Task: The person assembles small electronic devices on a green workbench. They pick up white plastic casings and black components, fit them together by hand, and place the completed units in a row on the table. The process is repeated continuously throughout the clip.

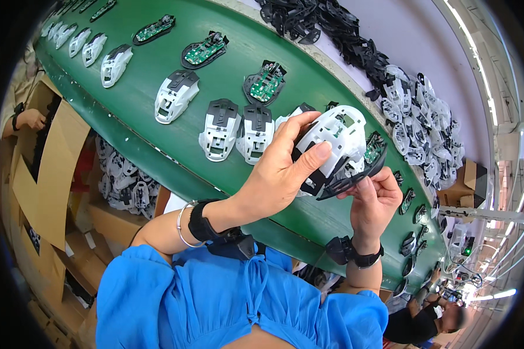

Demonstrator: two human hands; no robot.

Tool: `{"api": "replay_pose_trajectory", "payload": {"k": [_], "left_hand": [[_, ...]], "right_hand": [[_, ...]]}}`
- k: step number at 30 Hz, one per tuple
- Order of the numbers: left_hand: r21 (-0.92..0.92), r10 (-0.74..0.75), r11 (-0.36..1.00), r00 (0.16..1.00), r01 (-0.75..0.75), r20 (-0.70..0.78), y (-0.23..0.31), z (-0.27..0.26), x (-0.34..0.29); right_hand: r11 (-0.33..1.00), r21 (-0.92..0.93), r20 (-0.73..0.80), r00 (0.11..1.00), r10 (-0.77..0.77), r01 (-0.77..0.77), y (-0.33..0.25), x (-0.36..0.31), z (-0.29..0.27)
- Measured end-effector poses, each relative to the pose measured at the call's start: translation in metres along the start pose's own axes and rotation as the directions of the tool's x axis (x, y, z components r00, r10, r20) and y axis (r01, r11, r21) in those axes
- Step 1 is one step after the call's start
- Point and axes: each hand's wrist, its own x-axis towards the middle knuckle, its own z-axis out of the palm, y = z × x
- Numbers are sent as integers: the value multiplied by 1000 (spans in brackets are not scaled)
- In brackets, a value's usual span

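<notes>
My left hand is closed on a white and black computer mouse top shell, with the thumb across its white surface. Under and beside that shell, my right hand pinches the edge of a black mouse base. A green circuit board shows at the base's far side. The two parts meet at an angle over the green belt; whether they are joined I cannot tell. Left of my hands lie two white and grey mouse shells, one beside another.
More shells and mouse bases with circuit boards line the green conveyor belt. Black parts and white shells are heaped beyond its far edge. Cardboard boxes stand at left. Another person is at lower right.
</notes>
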Motion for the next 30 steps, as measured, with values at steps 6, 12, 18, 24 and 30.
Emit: {"api": "replay_pose_trajectory", "payload": {"k": [6, 12, 18, 24, 30], "left_hand": [[15, -8, 1000, 1000, 8, 13, 2, -3, 0], [-27, 1, 1000, 999, -2, -33, 2, -2, 1], [214, 94, 973, 995, -85, -32, 10, 1, -4], [314, 181, 935, 983, -166, -18, 1, -1, -2], [400, 174, 896, 981, -194, 87, -2, -2, -3]], "right_hand": [[998, -66, 6, 1000, -3, 3, -3, -1, 9], [998, -68, 5, 1000, 7, -7, -1, 0, 9], [990, -142, -33, 999, -1, -3, -2, -1, 22], [967, -254, -53, 998, -37, 23, -3, 3, 29], [984, -174, -24, 999, 39, -43, -3, 6, 23]]}}
